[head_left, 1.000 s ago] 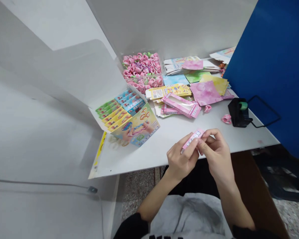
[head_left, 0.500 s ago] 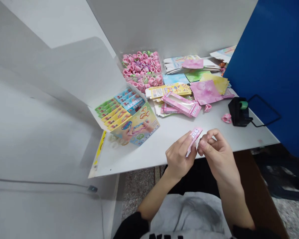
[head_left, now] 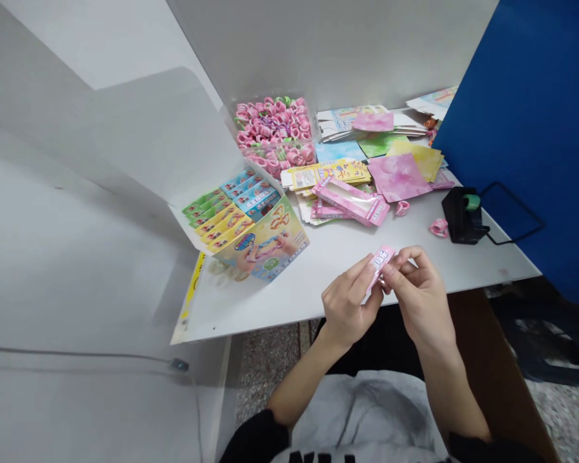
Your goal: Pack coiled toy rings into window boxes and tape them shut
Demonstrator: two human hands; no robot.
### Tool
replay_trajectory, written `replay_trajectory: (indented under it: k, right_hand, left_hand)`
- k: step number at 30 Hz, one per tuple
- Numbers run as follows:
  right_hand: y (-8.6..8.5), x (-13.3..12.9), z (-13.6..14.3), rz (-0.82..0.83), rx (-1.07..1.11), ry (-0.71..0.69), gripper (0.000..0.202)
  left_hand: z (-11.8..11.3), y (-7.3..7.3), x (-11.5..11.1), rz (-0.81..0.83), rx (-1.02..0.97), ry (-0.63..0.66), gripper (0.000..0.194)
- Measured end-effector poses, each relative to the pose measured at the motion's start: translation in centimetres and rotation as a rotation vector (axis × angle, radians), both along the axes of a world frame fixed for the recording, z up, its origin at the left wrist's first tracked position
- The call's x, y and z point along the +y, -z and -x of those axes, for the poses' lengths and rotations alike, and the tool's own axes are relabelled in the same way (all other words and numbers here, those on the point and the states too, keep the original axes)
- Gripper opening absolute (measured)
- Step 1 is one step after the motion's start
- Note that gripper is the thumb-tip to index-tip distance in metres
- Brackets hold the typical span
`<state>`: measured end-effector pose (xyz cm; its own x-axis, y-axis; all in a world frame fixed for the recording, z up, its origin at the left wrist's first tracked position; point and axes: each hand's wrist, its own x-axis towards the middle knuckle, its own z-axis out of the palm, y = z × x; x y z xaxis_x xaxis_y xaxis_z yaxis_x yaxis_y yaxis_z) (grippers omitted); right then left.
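Note:
Over the table's front edge, my left hand [head_left: 346,307] is closed around a small pink cardboard box [head_left: 382,258] with white lettering. My right hand [head_left: 423,299] is closed too, thumb and fingertips pressed at the near right edge of that box. Fingers hide most of the box, so I cannot tell whether its end is folded in. Beyond the hands lie a flattened pink window box [head_left: 352,200] and two pink striped rings, one ring [head_left: 402,208] near the boxes and another ring [head_left: 439,227] beside the tape dispenser [head_left: 458,222].
On the left stands an open display box [head_left: 270,247] with green, yellow and blue packs in rows. Behind it is a clear tub [head_left: 313,132] of pink and green rings. Coloured cards [head_left: 399,178] and yellow flat boxes [head_left: 335,173] lie at the back. A blue panel [head_left: 535,128] borders the right.
My right fingertips have moved slightly left and up, onto the edge of the pink box. The left hand has hardly moved, still holding the box.

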<state>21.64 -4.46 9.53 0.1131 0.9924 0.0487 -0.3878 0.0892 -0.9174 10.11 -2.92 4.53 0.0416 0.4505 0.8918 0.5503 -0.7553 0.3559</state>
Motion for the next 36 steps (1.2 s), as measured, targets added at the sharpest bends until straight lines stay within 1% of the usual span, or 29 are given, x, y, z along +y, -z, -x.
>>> replay_trajectory:
  k: [4,11,14,20,24,29,31,35,36]
  right_hand:
    - [0.0,-0.1,-0.1,0.002,-0.002,-0.003,0.026]
    - [-0.4,0.0,-0.3,0.007,0.008,-0.027,0.026]
    - [-0.5,0.0,-0.2,0.014,0.015,-0.032,0.028]
    - [-0.2,0.2,-0.5,0.027,-0.024,-0.070,0.025]
    - [-0.3,0.3,-1.2,0.018,-0.050,-0.151,0.026]
    - [-0.8,0.6,-2.1,0.049,-0.124,-0.236,0.034]
    - [-0.5,0.8,-2.3,0.060,-0.193,-0.224,0.038]
    - [0.7,1.0,-2.3,0.076,-0.356,-0.154,0.038]
    - [1.0,1.0,-2.3,0.076,-0.378,-0.148,0.042]
  left_hand:
    - [0.0,-0.1,0.0,0.005,0.025,-0.017,0.053]
    - [0.0,-0.2,-0.1,0.012,0.030,-0.023,0.040]
    - [0.0,-0.2,0.0,0.009,0.029,-0.026,0.038]
    - [0.2,-0.4,0.1,0.015,0.041,-0.044,0.037]
    - [0.5,-0.9,-0.2,0.089,0.022,0.006,0.041]
    - [0.8,-2.0,-1.1,0.236,0.009,0.077,0.045]
    - [1.0,-2.3,-1.3,0.293,0.003,0.096,0.045]
    - [1.5,-2.6,-1.4,0.357,-0.046,0.115,0.042]
    - [1.6,-2.6,-1.4,0.367,-0.052,0.123,0.041]
